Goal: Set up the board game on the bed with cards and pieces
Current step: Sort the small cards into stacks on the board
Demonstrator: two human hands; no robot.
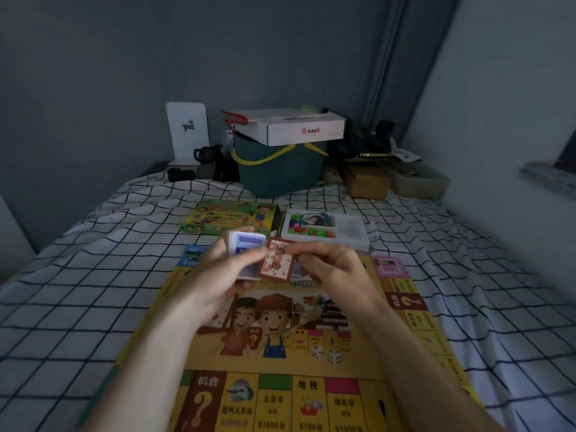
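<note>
Spreading across the checked bed (pixel 93 275), the game board (pixel 311 363) lies flat and unfolded beneath both forearms, its printed squares facing up. Beyond its far edge sit the yellow game box (pixel 230 216) and, just beside that, a clear plastic tray (pixel 352 232) holding coloured pieces. Above the board's far half, the left hand (pixel 224 275) is curled round a thick deck of cards (pixel 246 244), blue backs showing, while the right hand (pixel 330 269) pinches a single red-brown card (pixel 276 260) by its edge, touching the deck's front. The deck looks light but slippery, likely to fan or spill if the grip loosens, so holding it by its long sides with the thumb across the top seems wise. The single card is thin and will flex; a pinch at a corner or short edge should lift it cleanly. The tray's small pieces will probably scatter easily on the soft bedding.
</note>
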